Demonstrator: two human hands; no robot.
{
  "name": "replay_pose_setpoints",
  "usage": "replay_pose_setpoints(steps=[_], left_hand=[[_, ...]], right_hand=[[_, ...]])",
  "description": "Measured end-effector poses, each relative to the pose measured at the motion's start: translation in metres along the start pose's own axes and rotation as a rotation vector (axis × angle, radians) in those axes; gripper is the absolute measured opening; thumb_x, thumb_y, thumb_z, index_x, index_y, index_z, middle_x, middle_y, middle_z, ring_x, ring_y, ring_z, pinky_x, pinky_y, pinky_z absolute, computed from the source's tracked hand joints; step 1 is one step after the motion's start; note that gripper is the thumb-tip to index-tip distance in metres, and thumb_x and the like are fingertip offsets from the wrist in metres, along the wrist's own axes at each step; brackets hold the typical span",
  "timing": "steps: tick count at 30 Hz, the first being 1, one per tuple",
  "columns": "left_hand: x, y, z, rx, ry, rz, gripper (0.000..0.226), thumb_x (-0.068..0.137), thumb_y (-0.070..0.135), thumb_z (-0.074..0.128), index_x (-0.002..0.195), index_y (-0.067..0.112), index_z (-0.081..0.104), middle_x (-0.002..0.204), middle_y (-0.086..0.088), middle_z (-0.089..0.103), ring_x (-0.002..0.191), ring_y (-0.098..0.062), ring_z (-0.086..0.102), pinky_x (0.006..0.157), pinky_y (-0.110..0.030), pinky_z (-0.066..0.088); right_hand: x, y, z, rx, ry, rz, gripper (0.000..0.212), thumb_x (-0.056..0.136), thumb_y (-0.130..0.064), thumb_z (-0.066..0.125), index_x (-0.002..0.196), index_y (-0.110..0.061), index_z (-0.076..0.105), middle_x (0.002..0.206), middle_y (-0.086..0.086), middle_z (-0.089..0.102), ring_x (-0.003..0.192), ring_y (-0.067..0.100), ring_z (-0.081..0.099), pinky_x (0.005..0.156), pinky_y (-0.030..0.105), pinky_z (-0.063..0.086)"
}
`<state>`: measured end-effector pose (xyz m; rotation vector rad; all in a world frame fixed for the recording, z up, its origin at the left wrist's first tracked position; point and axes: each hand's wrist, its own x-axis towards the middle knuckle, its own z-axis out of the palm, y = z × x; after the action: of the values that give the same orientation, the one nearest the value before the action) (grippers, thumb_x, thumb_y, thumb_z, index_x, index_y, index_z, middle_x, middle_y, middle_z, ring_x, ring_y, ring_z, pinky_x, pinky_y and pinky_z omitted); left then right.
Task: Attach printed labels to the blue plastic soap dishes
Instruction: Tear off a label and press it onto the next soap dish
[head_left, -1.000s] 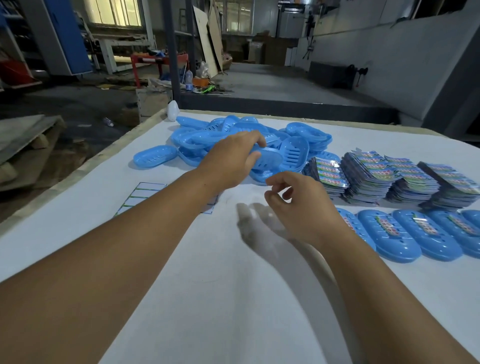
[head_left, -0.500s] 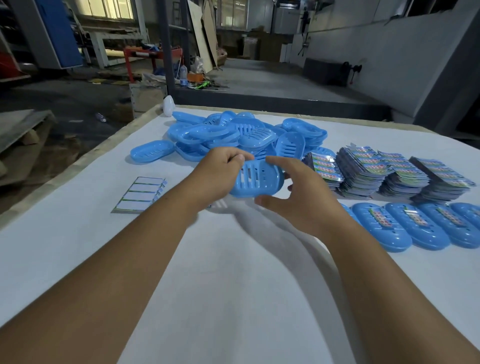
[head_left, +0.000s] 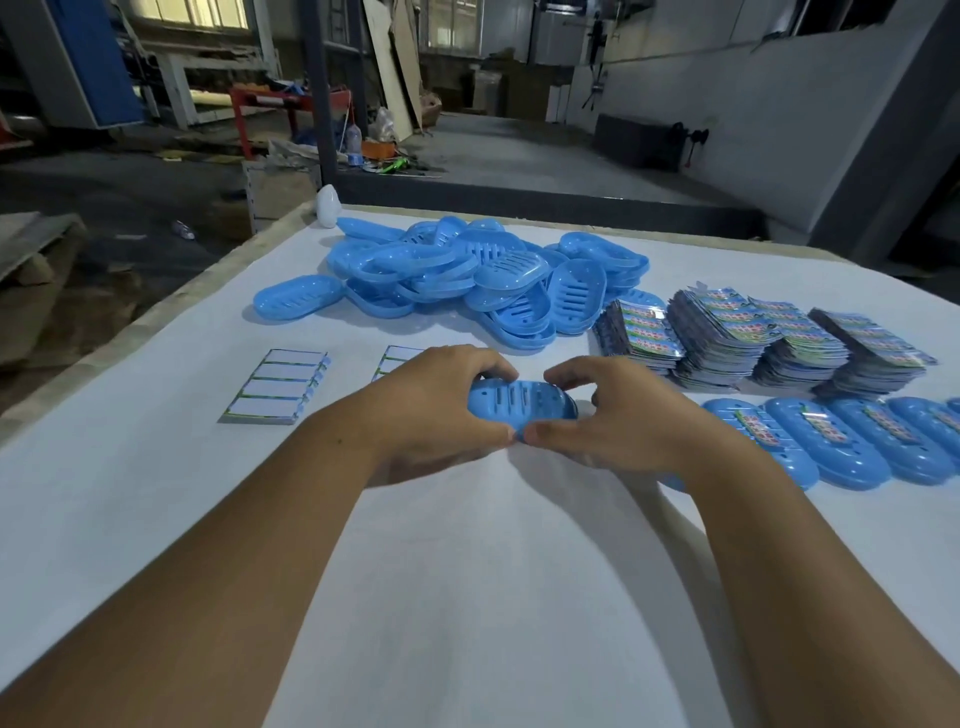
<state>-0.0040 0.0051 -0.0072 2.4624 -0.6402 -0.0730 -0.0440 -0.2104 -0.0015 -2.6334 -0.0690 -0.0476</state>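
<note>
Slippage is the main risk here: both hands grip one blue soap dish (head_left: 522, 408) by its ends, left hand (head_left: 441, 402) and right hand (head_left: 618, 415) curled round it, slotted underside up, low over the middle of the table (head_left: 467, 597). It bears no label yet. Whether it touches the cloth I cannot tell. Set down askew, it could crowd the labelled row (head_left: 852, 441) toward the right edge. Reaching for the printed labels (head_left: 727, 332) beyond, a sleeve-less forearm could topple those stacks or nudge the loose pile (head_left: 467, 275) near the far edge.
</note>
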Motion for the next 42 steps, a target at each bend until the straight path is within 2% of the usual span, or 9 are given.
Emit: replay_pose_setpoints(steps=[5, 8, 12, 15, 18, 24, 30, 32, 42], left_hand=[[-0.007, 0.002, -0.002, -0.025, -0.034, -0.04, 0.06, 0.062, 0.053, 0.072, 0.118, 0.061, 0.05, 0.108, 0.027, 0.053, 0.087, 0.007, 0.06, 0.066, -0.016, 0.046], [-0.009, 0.005, -0.004, -0.014, -0.052, -0.043, 0.061, 0.066, 0.05, 0.072, 0.12, 0.061, 0.047, 0.11, 0.027, 0.051, 0.091, 0.005, 0.058, 0.07, -0.018, 0.047], [-0.011, 0.009, -0.005, -0.009, -0.071, -0.028, 0.059, 0.069, 0.046, 0.074, 0.121, 0.06, 0.048, 0.109, 0.028, 0.049, 0.092, 0.007, 0.055, 0.067, -0.015, 0.042], [-0.011, 0.009, -0.007, 0.009, -0.084, -0.029, 0.059, 0.068, 0.046, 0.074, 0.121, 0.058, 0.049, 0.109, 0.028, 0.047, 0.093, 0.005, 0.055, 0.067, -0.016, 0.041], [-0.009, 0.009, -0.006, 0.036, -0.088, -0.003, 0.059, 0.07, 0.047, 0.075, 0.122, 0.057, 0.049, 0.107, 0.029, 0.046, 0.094, 0.007, 0.052, 0.067, -0.015, 0.038], [-0.004, 0.005, -0.002, -0.005, -0.097, 0.032, 0.053, 0.078, 0.059, 0.073, 0.126, 0.051, 0.053, 0.115, 0.026, 0.053, 0.107, 0.002, 0.053, 0.082, -0.024, 0.046], [0.008, 0.016, -0.007, -0.491, 0.216, -0.182, 0.051, 0.096, 0.068, 0.036, 0.092, 0.03, 0.069, 0.083, 0.015, 0.076, 0.079, -0.002, 0.069, 0.068, -0.022, 0.053], [0.011, 0.017, -0.011, -0.642, 0.25, -0.282, 0.046, 0.099, 0.06, 0.042, 0.092, 0.025, 0.07, 0.074, 0.014, 0.076, 0.061, 0.003, 0.067, 0.052, -0.016, 0.047], [0.009, 0.009, -0.012, -0.731, 0.379, -0.294, 0.021, 0.091, 0.027, 0.063, 0.075, 0.022, 0.076, 0.072, 0.011, 0.076, 0.061, 0.001, 0.06, 0.059, -0.023, 0.045]], right_hand=[[0.011, 0.014, -0.015, -0.025, 0.421, 0.067, 0.047, 0.09, -0.026, 0.069, 0.136, -0.023, 0.061, 0.138, 0.006, 0.054, 0.12, 0.028, 0.056, 0.093, 0.033, 0.043], [0.016, 0.026, -0.021, -0.106, 0.457, 0.24, 0.049, 0.094, -0.017, 0.062, 0.143, -0.013, 0.055, 0.143, 0.014, 0.054, 0.128, 0.037, 0.051, 0.103, 0.044, 0.043], [0.017, 0.033, -0.02, -0.204, 0.426, 0.294, 0.016, 0.091, -0.008, 0.054, 0.099, -0.011, 0.068, 0.107, 0.015, 0.069, 0.097, 0.037, 0.056, 0.076, 0.038, 0.046], [0.017, 0.036, -0.02, -0.185, 0.462, 0.315, 0.025, 0.094, -0.014, 0.051, 0.096, -0.023, 0.074, 0.101, 0.007, 0.069, 0.098, 0.038, 0.059, 0.071, 0.036, 0.05], [0.018, 0.036, -0.019, -0.173, 0.544, 0.356, 0.031, 0.096, -0.016, 0.048, 0.066, -0.016, 0.056, 0.07, 0.005, 0.057, 0.075, 0.036, 0.051, 0.052, 0.027, 0.031], [0.018, 0.024, -0.024, -0.095, 0.742, 0.198, 0.014, 0.092, -0.023, 0.059, 0.084, -0.02, 0.07, 0.084, 0.0, 0.066, 0.087, 0.029, 0.058, 0.067, 0.032, 0.04], [0.016, -0.009, 0.001, 0.238, 0.633, -0.224, 0.017, 0.08, -0.01, 0.084, 0.085, -0.024, 0.077, 0.104, -0.007, 0.058, 0.101, 0.009, 0.056, 0.089, 0.025, 0.046], [0.016, -0.014, 0.006, 0.273, 0.603, -0.262, 0.02, 0.079, -0.009, 0.086, 0.084, -0.026, 0.077, 0.105, -0.009, 0.056, 0.1, 0.002, 0.054, 0.089, 0.023, 0.046], [0.01, -0.029, 0.012, 0.353, 0.21, -0.303, 0.038, 0.069, -0.015, 0.091, 0.093, -0.038, 0.074, 0.131, -0.005, 0.051, 0.121, 0.004, 0.053, 0.087, 0.009, 0.04]])
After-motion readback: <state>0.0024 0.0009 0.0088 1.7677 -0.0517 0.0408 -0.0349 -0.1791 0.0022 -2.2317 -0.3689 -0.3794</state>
